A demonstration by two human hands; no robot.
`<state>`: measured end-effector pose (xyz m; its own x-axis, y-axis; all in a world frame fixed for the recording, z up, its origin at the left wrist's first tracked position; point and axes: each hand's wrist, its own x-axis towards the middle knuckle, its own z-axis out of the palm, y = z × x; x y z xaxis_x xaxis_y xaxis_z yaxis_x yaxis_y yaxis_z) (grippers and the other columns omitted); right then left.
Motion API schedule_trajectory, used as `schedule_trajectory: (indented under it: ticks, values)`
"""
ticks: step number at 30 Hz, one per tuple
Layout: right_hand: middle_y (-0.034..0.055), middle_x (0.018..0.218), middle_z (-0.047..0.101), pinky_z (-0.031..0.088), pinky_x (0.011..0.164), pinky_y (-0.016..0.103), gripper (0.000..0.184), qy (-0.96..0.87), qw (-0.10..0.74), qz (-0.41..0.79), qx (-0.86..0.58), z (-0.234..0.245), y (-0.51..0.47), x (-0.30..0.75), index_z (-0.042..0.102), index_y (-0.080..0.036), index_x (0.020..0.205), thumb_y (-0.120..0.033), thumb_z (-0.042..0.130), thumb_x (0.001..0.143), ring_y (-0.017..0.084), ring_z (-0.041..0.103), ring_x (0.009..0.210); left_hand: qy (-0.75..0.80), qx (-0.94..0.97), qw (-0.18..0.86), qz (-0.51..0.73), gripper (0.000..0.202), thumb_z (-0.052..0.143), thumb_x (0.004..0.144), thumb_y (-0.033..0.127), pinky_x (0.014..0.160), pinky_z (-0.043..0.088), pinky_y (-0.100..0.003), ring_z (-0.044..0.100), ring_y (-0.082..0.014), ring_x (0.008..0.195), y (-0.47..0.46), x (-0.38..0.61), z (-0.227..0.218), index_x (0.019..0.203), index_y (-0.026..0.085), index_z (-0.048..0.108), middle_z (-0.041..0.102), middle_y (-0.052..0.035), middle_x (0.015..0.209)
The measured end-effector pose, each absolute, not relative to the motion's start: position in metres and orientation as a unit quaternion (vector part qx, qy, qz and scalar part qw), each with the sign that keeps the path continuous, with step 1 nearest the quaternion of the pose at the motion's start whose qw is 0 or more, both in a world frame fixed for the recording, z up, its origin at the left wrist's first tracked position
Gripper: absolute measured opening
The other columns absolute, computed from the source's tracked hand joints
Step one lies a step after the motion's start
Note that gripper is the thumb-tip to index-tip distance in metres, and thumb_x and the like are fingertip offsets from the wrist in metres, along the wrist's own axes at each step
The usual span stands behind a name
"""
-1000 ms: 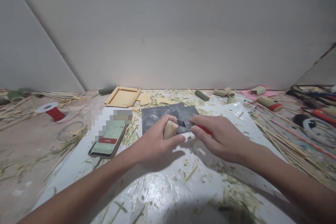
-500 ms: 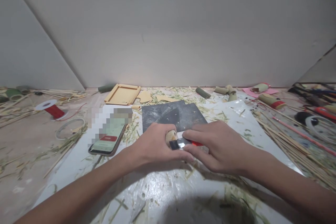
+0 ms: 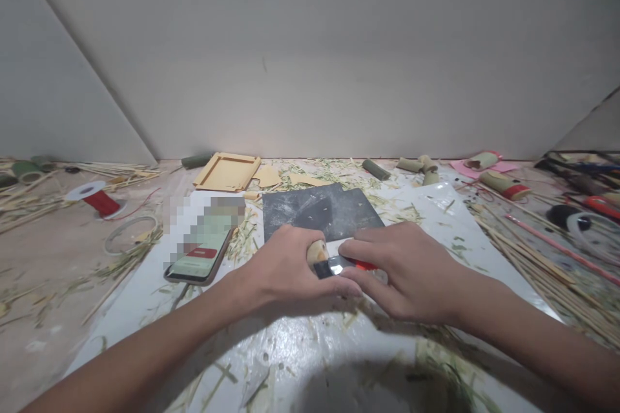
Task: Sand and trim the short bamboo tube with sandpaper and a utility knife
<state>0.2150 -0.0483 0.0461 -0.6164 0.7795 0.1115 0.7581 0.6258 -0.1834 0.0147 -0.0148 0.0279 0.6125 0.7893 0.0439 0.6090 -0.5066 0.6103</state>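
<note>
My left hand (image 3: 285, 271) is closed round a short pale bamboo piece (image 3: 317, 250), whose cut end shows between thumb and fingers. My right hand (image 3: 407, 268) grips a red-handled utility knife (image 3: 339, 264), its dark blade resting against the bamboo piece. Both hands sit low over a white plastic sheet (image 3: 300, 348) strewn with bamboo shavings, just in front of a dark grey sanding sheet (image 3: 320, 210).
A phone (image 3: 201, 257) lies left of my hands. A red thread spool (image 3: 97, 199) and tape ring (image 3: 128, 232) are farther left. A wooden frame (image 3: 227, 172) and bamboo tube offcuts (image 3: 416, 168) lie near the wall. Thin bamboo sticks (image 3: 537, 258) and tools lie at right.
Both hands came down and nearer to me, from above the dark sheet to the white sheet. The knife blade now sits lower on the bamboo piece. Little changed in the last half second.
</note>
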Motion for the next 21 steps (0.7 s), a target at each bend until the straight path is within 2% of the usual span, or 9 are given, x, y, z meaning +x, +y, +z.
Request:
schedule_trajectory:
  ticks: [4, 7, 14, 21]
  values:
    - [-0.0014, 0.065, 0.055, 0.019, 0.054, 0.027, 0.028, -0.894, 0.086, 0.061, -0.436, 0.0467, -0.0487, 0.2146, 0.056, -0.021, 0.076, -0.04, 0.042, 0.09, 0.012, 0.044, 0.056, 0.409, 0.862, 0.253, 0.158, 0.057, 0.06, 0.068, 0.07, 0.047, 0.019, -0.028, 0.033, -0.0107, 0.047, -0.0157, 0.0149, 0.0252, 0.054, 0.019, 0.041, 0.042, 0.0045, 0.048]
    - [-0.0015, 0.064, 0.054, 0.018, 0.054, 0.026, 0.027, -0.89, 0.089, 0.053, -0.443, 0.046, -0.049, 0.2142, 0.052, -0.02, 0.073, -0.039, 0.043, 0.09, 0.012, 0.044, 0.056, 0.405, 0.87, 0.23, 0.165, 0.054, 0.064, 0.069, 0.064, 0.048, 0.019, -0.029, 0.032, -0.0102, 0.047, -0.0143, 0.0147, 0.0241, 0.053, 0.019, 0.038, 0.041, 0.005, 0.048]
    - [-0.0005, 0.066, 0.055, 0.02, 0.055, 0.027, 0.028, -0.89, 0.11, 0.026, -0.441, 0.0441, -0.0478, 0.2156, 0.053, -0.02, 0.074, -0.04, 0.043, 0.09, 0.013, 0.046, 0.059, 0.413, 0.863, 0.244, 0.158, 0.052, 0.067, 0.07, 0.055, 0.048, 0.019, -0.028, 0.032, -0.0096, 0.048, -0.012, 0.0139, 0.0269, 0.053, 0.018, 0.034, 0.039, 0.0058, 0.048]
    - [-0.0022, 0.063, 0.053, 0.018, 0.053, 0.027, 0.025, -0.886, 0.147, -0.033, -0.439, 0.0411, -0.0486, 0.2131, 0.055, -0.021, 0.074, -0.037, 0.044, 0.089, 0.012, 0.043, 0.054, 0.432, 0.845, 0.27, 0.16, 0.054, 0.063, 0.07, 0.062, 0.046, 0.018, -0.027, 0.032, -0.0093, 0.048, -0.0101, 0.0158, 0.0278, 0.052, 0.018, 0.038, 0.041, 0.0054, 0.047]
